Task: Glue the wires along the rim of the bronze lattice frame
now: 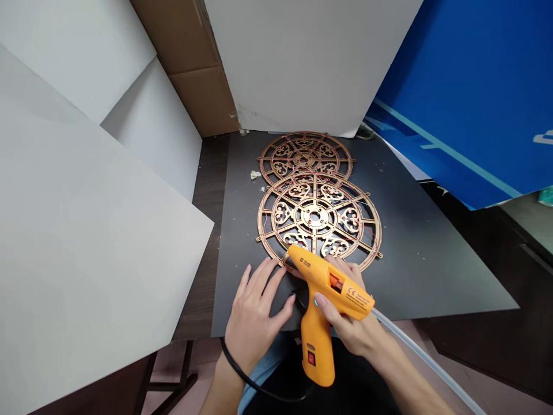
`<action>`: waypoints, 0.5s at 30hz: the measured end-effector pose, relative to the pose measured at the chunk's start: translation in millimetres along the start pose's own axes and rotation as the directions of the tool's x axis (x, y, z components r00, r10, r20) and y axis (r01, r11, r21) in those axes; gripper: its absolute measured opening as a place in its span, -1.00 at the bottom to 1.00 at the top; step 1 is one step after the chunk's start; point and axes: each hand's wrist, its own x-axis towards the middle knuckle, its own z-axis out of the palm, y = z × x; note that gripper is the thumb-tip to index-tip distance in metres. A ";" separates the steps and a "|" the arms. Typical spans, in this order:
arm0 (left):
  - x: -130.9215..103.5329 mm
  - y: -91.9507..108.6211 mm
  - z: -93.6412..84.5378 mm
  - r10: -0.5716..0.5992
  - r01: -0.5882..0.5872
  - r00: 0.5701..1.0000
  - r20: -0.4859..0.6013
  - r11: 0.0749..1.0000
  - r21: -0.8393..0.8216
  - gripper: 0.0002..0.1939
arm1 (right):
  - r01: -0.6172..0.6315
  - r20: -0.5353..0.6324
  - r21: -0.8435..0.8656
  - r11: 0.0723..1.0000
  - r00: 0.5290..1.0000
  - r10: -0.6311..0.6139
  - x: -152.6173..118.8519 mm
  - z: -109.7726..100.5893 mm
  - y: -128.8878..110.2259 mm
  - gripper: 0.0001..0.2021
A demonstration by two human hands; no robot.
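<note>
Of the big things around this person, I count one blue panel on the right, one white panel at the back and more white sheets on the left, with brown cardboard between, flat-faced and creased. The table has a dark wood grain, and one smooth, dark grey board lies on it, dotted with specks.

Two wheels lie flat on the board, round and thin, wood-coloured, cut into rings, spokes and heart-shaped scrolls. The front wheel shows six hearts about its round hub and overlaps the near edge of the rear wheel. Fine red wires run over both.

There are two hands. The right hand grasps the one glue gun, thumb on the near side. The left hand is released, palm down and fingers spread, its fingertips at the front wheel's near rim.

The glue gun, hard orange plastic, is over that same near rim. Its long axis slants from near right to far left, the nozzle pointing left and away, the handle toward the person. One black cord curves by the left wrist; one translucent glue stick trails from the back. Small pale scraps lie left of the wheels.
</note>
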 end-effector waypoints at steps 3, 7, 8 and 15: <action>1.1 -0.2 -0.3 -0.001 0.001 1.000 0.008 1.000 0.005 -0.57 | -0.018 0.024 -0.013 1.000 1.000 0.018 1.3 -1.8 -1.6 -0.72; 1.8 -0.1 -0.7 -0.003 0.003 1.000 0.011 1.000 0.013 -0.55 | -0.010 -0.004 -0.009 1.000 1.000 0.010 2.4 -2.6 -3.1 -0.74; 1.8 0.1 -0.8 -0.005 0.004 1.000 0.013 1.000 0.015 -0.54 | -0.003 -0.008 -0.008 1.000 1.000 0.003 2.6 -2.3 -3.2 -0.75; 0.4 -0.1 1.1 -0.002 0.002 1.000 0.009 1.000 0.022 -0.52 | 0.010 -0.040 0.008 1.000 0.999 -0.010 0.7 0.3 -1.0 -0.79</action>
